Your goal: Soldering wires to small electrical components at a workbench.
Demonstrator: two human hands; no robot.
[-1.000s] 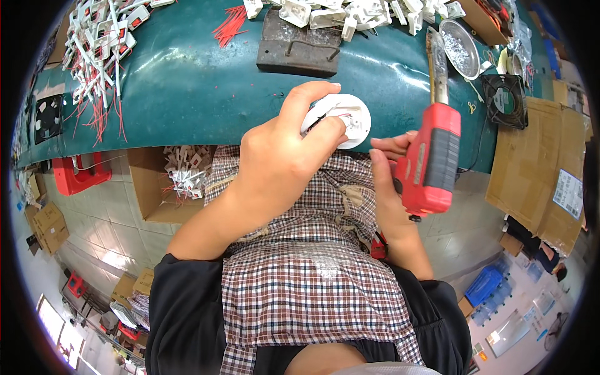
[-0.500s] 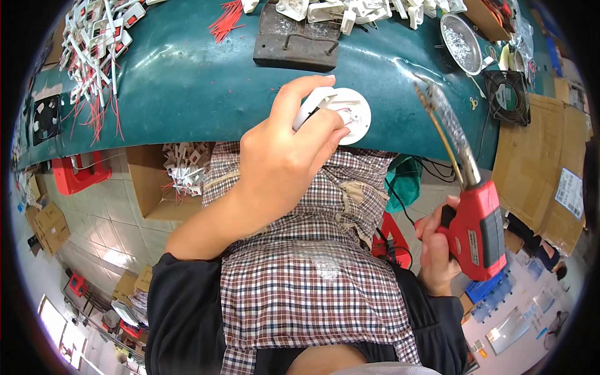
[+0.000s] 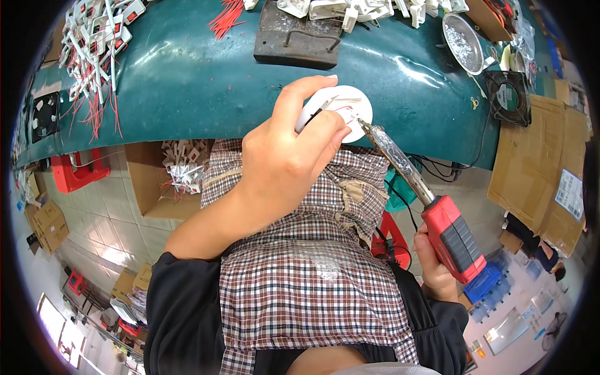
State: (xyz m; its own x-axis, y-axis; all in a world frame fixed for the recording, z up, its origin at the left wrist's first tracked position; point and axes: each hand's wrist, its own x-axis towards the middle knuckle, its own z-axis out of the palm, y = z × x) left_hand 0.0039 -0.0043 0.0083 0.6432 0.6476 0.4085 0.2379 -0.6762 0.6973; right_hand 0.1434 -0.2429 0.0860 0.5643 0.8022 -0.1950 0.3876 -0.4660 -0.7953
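Note:
My left hand (image 3: 284, 150) grips a round white plastic housing (image 3: 353, 97) at the near edge of the table. Inside the housing lie a thin red wire and small metal parts, partly covered by my fingers. My right hand (image 3: 432, 262) is wrapped round the red and black pistol grip of a soldering gun (image 3: 450, 234). Its long metal barrel slants up to the left, and the tip is at the housing's right side, by the metal parts inside. Whether the tip touches them I cannot tell for sure.
A dark metal block with a wire handle (image 3: 297, 44) lies beyond my hands. White parts with red wires (image 3: 100, 50) are heaped at the left. At the right are a metal bowl (image 3: 462, 44), a black fan (image 3: 507, 97) and cardboard (image 3: 531, 169). An open box (image 3: 140, 181) stands below the table.
My right hand has swung the soldering gun down and to the left, bringing its tip from above the table to the white housing. My left hand has barely moved.

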